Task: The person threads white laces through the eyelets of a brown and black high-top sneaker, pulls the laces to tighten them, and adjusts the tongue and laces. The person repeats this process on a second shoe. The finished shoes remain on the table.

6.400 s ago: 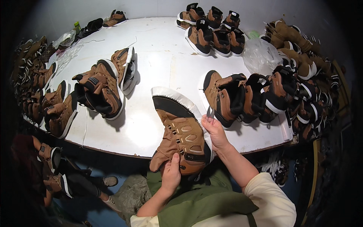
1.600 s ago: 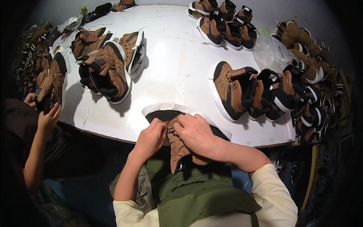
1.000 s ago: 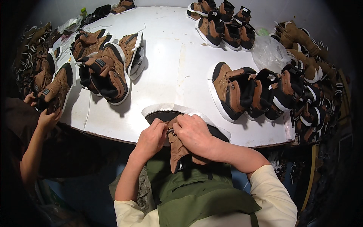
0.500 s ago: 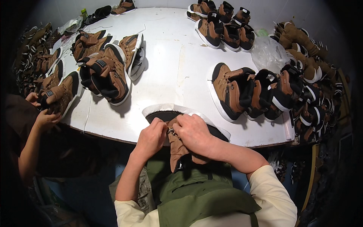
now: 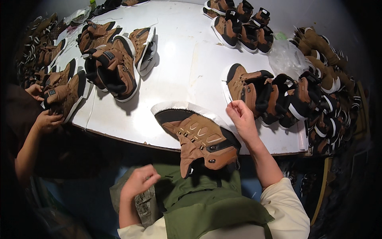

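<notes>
A brown and black shoe (image 5: 203, 137) with a white toothed sole lies on its side at the near table edge, its tongue and collar hanging over toward my lap. Neither hand touches its upper now. My right hand (image 5: 243, 121) is raised just right of its heel, thumb and forefinger pinched together; whatever is between them is too small to make out. Below the table edge, over my green apron (image 5: 199, 195), my left hand (image 5: 139, 181) hovers with fingers loosely curled, thumb and forefinger apart, holding nothing visible.
Brown shoes (image 5: 258, 93) stand in a row right of my right hand, with more shoes (image 5: 115, 71) at left and back right. A plastic bag (image 5: 286, 57) lies beside a shoe pile (image 5: 330, 79). At far left a co-worker's hands (image 5: 47, 119) hold a shoe (image 5: 65, 97).
Both my hands have come off the shoe's tongue and lace area. The left dropped toward my lap, the right moved right and up. The shoe's side now shows fully.
</notes>
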Motion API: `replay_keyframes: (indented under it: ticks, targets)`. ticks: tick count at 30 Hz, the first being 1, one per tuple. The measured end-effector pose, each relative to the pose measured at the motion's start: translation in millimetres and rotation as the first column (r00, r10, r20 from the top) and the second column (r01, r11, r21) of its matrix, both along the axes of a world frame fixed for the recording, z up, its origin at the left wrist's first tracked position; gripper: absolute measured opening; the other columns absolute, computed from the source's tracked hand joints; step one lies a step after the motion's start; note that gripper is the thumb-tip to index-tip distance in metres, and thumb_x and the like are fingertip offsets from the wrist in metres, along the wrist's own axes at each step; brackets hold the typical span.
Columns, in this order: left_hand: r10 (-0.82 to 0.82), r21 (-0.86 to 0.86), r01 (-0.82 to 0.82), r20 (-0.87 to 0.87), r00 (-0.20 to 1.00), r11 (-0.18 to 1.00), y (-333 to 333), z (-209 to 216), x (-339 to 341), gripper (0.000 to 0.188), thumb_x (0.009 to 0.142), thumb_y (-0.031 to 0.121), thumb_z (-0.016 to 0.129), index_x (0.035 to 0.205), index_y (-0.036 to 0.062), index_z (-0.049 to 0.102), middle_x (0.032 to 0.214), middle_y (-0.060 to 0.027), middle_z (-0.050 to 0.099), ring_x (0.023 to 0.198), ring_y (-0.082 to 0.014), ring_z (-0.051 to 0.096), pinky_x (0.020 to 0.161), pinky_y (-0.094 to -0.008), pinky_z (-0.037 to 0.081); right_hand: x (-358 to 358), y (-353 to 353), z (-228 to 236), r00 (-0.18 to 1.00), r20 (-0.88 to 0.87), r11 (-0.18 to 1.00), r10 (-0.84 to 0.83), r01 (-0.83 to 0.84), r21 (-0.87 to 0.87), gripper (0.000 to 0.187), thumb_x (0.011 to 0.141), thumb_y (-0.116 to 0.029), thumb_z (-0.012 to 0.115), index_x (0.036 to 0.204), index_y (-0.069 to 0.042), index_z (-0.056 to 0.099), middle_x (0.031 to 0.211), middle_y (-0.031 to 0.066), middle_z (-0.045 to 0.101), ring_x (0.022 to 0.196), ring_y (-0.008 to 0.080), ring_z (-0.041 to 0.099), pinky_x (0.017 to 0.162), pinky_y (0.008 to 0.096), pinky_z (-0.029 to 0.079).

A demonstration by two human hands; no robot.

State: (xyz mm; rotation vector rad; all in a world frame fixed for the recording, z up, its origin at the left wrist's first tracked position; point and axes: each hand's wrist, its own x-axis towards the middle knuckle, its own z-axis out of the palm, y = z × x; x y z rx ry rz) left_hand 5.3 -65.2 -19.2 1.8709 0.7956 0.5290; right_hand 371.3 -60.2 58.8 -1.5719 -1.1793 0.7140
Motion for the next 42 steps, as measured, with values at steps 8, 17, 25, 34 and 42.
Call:
replay_keyframes:
  ticks: [8,17,25,34,42]
  targets:
    - [-0.049,0.058,0.046,0.047,0.998,0.997,-16.6,-1.4,28.5,0.056,0.074,0.011,0.071,0.125,0.0007,0.05,0.125,-0.0185,0.052,0.114,-0.0374,0.053,0.095,-0.039,0.045,0.3,6.7,-8.9,0.985,0.154,0.985,0.082,-0.056,-0.164,0.033,0.083,-0.023,0.074,0.103,0.002,0.066,0.074,-0.0045,0.05,0.069,0.0029,0.043,0.062,0.0203,0.036]
    - [0.054,0.485,-0.114,0.136,0.989,0.867,-17.0,26.0,107.5,0.075,0.069,0.027,0.082,0.127,-0.0051,0.048,0.138,-0.025,0.044,0.124,-0.0432,0.045,0.103,-0.0477,0.04,7.4,14.5,-36.5,0.95,0.195,0.952,0.242,-0.195,-0.235,0.031,0.088,-0.024,0.069,0.076,0.001,0.056,0.058,-0.0009,0.038,0.06,0.0067,0.034,0.053,0.0256,0.034]
    - [0.062,0.447,-0.166,0.238,0.969,0.879,-4.8,33.7,102.3,0.047,0.067,0.02,0.081,0.104,-0.0034,0.063,0.114,-0.0167,0.063,0.105,-0.0355,0.059,0.089,-0.0415,0.049,7.0,13.3,-35.6,0.953,0.084,0.935,0.291,-0.265,-0.237,0.03,0.095,-0.026,0.061,0.08,0.0,0.054,0.062,-0.0018,0.039,0.063,0.0073,0.034,0.055,0.0253,0.033]
    - [0.308,0.235,-0.384,0.303,0.902,0.893,40.0,33.3,118.6,0.011,0.078,-0.003,0.068,0.088,-0.0018,0.065,0.084,-0.0121,0.063,0.074,-0.025,0.063,0.061,-0.0307,0.051,7.3,9.9,-36.4,0.945,0.155,0.951,0.287,-0.261,-0.168,0.03,0.095,-0.025,0.06,0.079,0.0,0.053,0.061,0.0024,0.038,0.06,0.0101,0.033,0.054,0.0273,0.034]
    - [0.273,0.353,-0.357,0.267,0.924,0.865,39.1,28.5,125.5,0.014,0.075,-0.003,0.07,0.088,-0.0008,0.065,0.082,-0.0112,0.062,0.075,-0.0271,0.062,0.064,-0.0343,0.051,7.8,8.4,-37.3,0.945,0.172,0.956,0.279,-0.255,-0.146,0.03,0.096,-0.024,0.059,0.079,0.0,0.052,0.06,0.0065,0.037,0.059,0.012,0.033,0.053,0.0287,0.035]
